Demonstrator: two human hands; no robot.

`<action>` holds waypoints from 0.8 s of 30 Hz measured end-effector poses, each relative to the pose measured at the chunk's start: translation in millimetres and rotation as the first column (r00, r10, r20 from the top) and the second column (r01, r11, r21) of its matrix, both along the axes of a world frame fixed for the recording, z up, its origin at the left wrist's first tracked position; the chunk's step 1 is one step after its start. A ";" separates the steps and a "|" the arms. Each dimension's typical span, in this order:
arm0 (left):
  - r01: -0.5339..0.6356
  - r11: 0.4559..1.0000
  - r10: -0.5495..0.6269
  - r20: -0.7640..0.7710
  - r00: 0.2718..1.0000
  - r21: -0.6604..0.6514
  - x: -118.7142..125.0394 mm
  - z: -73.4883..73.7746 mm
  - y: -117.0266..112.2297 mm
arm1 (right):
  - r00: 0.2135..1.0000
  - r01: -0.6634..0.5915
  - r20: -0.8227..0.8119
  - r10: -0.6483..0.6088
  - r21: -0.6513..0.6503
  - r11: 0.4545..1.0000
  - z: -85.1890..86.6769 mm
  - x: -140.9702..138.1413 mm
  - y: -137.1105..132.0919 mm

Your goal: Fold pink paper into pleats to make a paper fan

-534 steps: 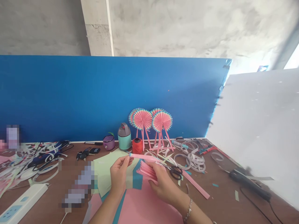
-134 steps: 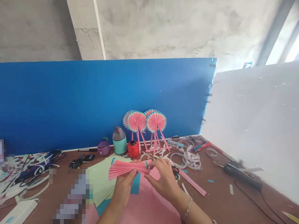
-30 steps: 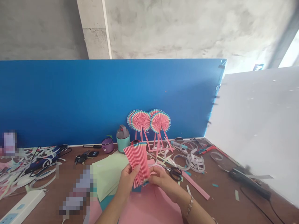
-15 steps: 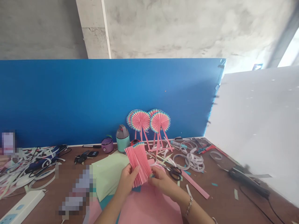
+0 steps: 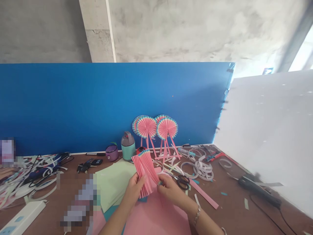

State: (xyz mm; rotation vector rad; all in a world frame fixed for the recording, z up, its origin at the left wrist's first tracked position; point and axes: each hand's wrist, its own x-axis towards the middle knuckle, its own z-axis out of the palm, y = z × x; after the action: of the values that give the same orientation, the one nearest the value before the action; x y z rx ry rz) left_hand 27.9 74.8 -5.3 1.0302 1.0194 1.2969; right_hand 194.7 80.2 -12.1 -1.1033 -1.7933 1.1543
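A pleated pink paper strip with blue-edged tips (image 5: 144,169) stands upright between my hands, its folds spreading a little at the top. My left hand (image 5: 134,191) grips its lower left side, fingers closed on the pleats. My right hand (image 5: 171,190) pinches the lower right edge. Both hover over a pink paper sheet (image 5: 156,218) on the brown table (image 5: 232,209). Several finished round pink fans on sticks (image 5: 156,129) lean on the blue board behind.
Black scissors (image 5: 182,181) and a pink strip (image 5: 204,195) lie just right of my hands. Pale green sheets (image 5: 112,182), a teal bottle (image 5: 128,147), a purple pot (image 5: 111,152), white paper curls (image 5: 200,164), a glue gun (image 5: 259,191) and a power strip (image 5: 22,217) surround them.
The pleated strip went from lying sideways to standing upright, and over the last second its top has opened out slightly while my right hand shifted along its lower edge.
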 end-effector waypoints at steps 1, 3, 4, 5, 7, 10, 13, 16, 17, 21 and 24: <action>0.007 1.000 -0.007 -0.002 1.000 0.001 0.4 -2.3 0.6 | 1.000 -0.013 0.006 0.013 -0.002 1.000 -1.7 -1.4 -0.4; 0.026 1.000 -0.026 -0.015 1.000 -0.001 0.6 -6.8 1.9 | 0.999 -0.039 0.012 0.039 -0.014 0.999 -3.2 -5.0 -2.8; 0.033 0.999 -0.033 -0.025 0.999 -0.003 0.5 -8.8 2.5 | 0.999 -0.052 0.011 0.053 -0.022 0.998 -3.0 -6.9 -4.4; 0.037 0.999 -0.037 -0.037 0.999 -0.004 0.2 -10.5 3.1 | 0.998 -0.064 0.007 0.065 -0.030 0.997 -2.4 -8.6 -6.1; 0.036 0.999 -0.036 -0.059 0.998 0.000 -0.7 -13.2 4.3 | 0.996 -0.087 -0.007 0.087 -0.046 0.995 -0.5 -11.3 -8.9; 0.047 0.999 -0.048 -0.074 0.996 -0.011 -2.4 -14.9 5.1 | 0.993 -0.113 -0.037 0.111 -0.054 0.992 1.2 -12.0 -9.7; 0.069 0.997 -0.071 -0.056 0.996 -0.043 -3.0 -13.1 3.4 | 0.989 -0.126 -0.085 0.121 -0.055 0.991 0.8 -9.5 -7.4; 0.092 0.995 -0.093 -0.020 0.995 -0.045 -2.0 -8.7 -0.1 | 0.975 -0.158 -0.172 0.141 -0.094 0.983 0.4 -6.8 -5.3; 0.099 0.994 -0.100 -0.006 0.995 -0.043 -1.4 -7.2 -1.1 | 0.968 -0.172 -0.200 0.149 -0.103 0.980 0.4 -6.3 -4.9; 0.124 0.992 -0.122 0.028 0.992 -0.040 1.1 -3.6 -3.3 | 0.961 -0.179 -0.233 0.148 -0.117 0.977 -0.3 -6.2 -4.3; 0.122 0.991 -0.121 0.026 0.992 -0.048 2.2 -3.2 -3.7 | 0.967 -0.177 -0.207 0.151 -0.116 0.977 -1.0 -6.5 -4.0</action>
State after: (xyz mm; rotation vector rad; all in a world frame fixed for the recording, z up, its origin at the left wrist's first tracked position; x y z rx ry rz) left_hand 30.1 71.1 -8.5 1.0217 0.9526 1.1759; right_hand 188.2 76.2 -13.1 -0.8913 -1.6963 1.4492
